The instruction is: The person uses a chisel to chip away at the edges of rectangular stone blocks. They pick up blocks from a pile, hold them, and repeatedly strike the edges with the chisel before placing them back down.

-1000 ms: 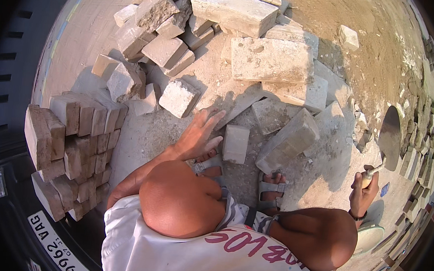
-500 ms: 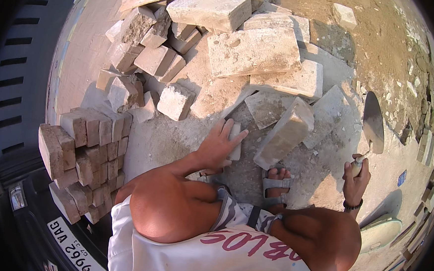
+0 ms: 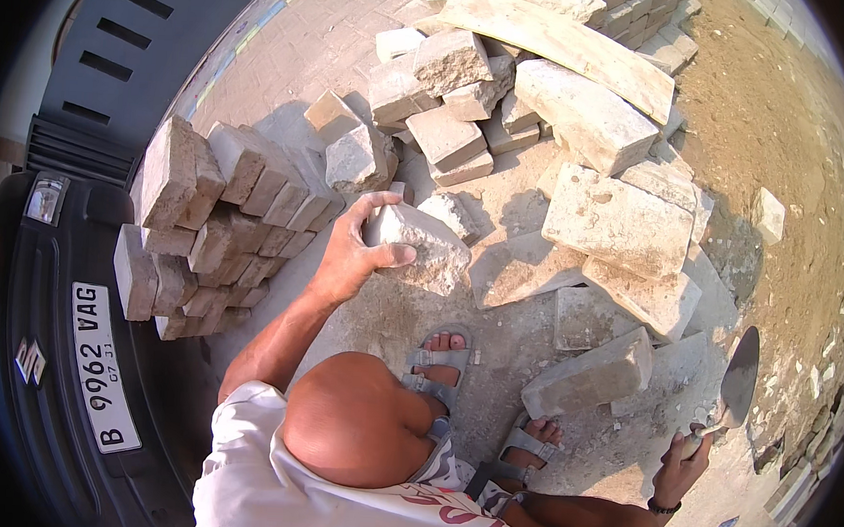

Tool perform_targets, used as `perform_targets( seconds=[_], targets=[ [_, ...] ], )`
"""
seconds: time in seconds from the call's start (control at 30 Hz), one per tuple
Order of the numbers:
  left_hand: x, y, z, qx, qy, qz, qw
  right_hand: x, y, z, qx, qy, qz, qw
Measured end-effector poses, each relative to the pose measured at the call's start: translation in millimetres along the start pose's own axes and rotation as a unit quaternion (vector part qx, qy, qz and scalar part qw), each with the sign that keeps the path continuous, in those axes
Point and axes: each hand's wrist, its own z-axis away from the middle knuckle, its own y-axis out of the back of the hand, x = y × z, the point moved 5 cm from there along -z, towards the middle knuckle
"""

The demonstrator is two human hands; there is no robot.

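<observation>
My left hand [image 3: 350, 254] is closed round a broken concrete block [image 3: 421, 247], thumb on the near side and fingers over the far left edge. The block's rough broken face points to the right, and the hand holds it above the ground in front of my knee. At the lower right my right hand [image 3: 680, 470] grips the handle of a trowel [image 3: 741, 373]. Its grey pointed blade points away from me. Between the two hands a long concrete block [image 3: 589, 372] lies tilted near my sandalled feet.
A stack of paving bricks [image 3: 254, 171] stands at the left, beside a dark car's bumper [image 3: 30, 269]. Ahead lies a heap of loose blocks [image 3: 446, 139] with a wooden plank [image 3: 561, 45] across larger slabs [image 3: 618, 218]. Sandy soil [image 3: 787, 141] stretches along the right.
My left hand has moved up and left from a small block on the ground and now holds the broken block. The view has swung left. The right hand still grips the trowel.
</observation>
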Motion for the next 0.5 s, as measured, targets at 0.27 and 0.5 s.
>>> perform_targets(
  seconds=[0.27,0.5],
  targets=[
    [52.6,146.4,-151.2,0.251,-0.125,-0.061,0.958,-16.3,-14.7,-20.3,-0.002,0.025,0.024,0.999],
    [43.8,165.0,-329.5,0.427,-0.142,-0.047,0.892,-50.4,-11.0,-17.3,0.029,0.028,0.059,0.997]
  ],
)
